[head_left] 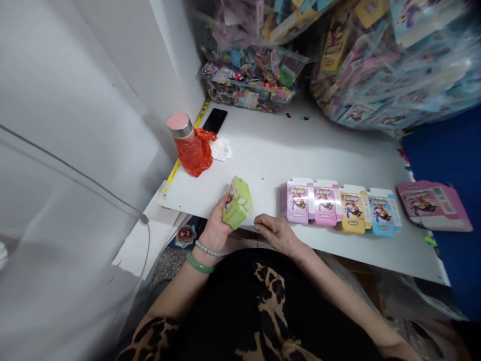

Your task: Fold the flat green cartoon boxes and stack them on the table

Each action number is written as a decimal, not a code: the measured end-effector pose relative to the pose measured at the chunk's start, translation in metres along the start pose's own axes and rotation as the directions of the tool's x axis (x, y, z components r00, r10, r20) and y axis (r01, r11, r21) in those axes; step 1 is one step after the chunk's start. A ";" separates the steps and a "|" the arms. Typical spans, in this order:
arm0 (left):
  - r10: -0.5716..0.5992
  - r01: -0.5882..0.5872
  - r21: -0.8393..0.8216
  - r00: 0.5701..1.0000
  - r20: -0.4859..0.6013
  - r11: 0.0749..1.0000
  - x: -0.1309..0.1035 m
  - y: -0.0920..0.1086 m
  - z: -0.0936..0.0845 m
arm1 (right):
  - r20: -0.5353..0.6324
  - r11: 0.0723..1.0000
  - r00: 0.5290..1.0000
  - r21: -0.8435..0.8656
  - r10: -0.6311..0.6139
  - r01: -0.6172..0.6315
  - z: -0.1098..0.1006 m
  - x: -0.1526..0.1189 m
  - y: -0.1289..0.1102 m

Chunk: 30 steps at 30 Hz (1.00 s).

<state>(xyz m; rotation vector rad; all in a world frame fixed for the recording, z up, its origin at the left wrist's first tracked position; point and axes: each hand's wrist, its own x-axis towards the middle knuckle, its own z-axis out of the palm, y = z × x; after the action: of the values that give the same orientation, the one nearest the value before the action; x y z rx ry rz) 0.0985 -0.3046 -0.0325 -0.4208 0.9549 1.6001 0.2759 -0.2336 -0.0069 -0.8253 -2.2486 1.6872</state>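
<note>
- While the white tabletop [263,160] is stretching out beyond the fingers of both hands, a huge clear bag of packaging [406,75] is slumping far off past the right fingers.
- Clear bags of colourful bits [251,75] are piling up straight ahead of the fingers, at the back.
- Just right of the right fingers, four cartons are forming a tidy row: purple [298,201], pink [325,203], yellow [352,210], blue [382,214]. They're already standing out in boxy shape, far-end flaps showing, so none is looking fully shut yet.
- Well past the row, a separate pink carton [434,205] is lying, looking pretty flat.
- Ahead and left of the left fingers, a pink-lidded bottle [179,125] is poking out of a red bag [193,153].
- The right hand [278,235] is hovering near the green one, fingers half curling in, thumb close. Can't tell if they're pinching anything small.
- The left hand [216,220] is gripping the green carton [237,203], fingers opening only as wide as its sides. It's taking box shape but sitting outside the row; can't tell if every flap is closing.
- Beyond the left fingers, a phone [216,120] is resting near a crumpled tissue [222,149].
</note>
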 end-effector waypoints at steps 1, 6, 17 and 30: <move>-0.029 0.029 -0.004 1.000 -0.003 1.000 -0.002 -0.001 0.000 | -0.008 0.998 1.000 0.060 0.025 -0.025 -0.001 0.002 -0.002; -0.152 0.142 0.125 0.985 0.076 0.982 -0.006 -0.004 -0.005 | 0.054 0.954 0.994 0.280 0.100 -0.111 -0.012 0.012 -0.021; 0.078 -0.160 0.340 0.967 0.242 0.927 -0.008 0.026 -0.029 | -0.090 0.931 0.985 0.347 0.148 -0.108 -0.030 0.054 -0.032; 0.346 -0.356 0.654 0.926 0.152 0.667 0.004 0.059 -0.056 | -0.090 0.890 0.993 -0.455 -0.078 0.028 -0.049 0.254 -0.052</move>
<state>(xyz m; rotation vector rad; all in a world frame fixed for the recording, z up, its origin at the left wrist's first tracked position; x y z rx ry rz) 0.0299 -0.3454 -0.0486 0.3121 1.5950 1.4499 0.0751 -0.0645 0.0165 -0.9081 -2.6003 1.0695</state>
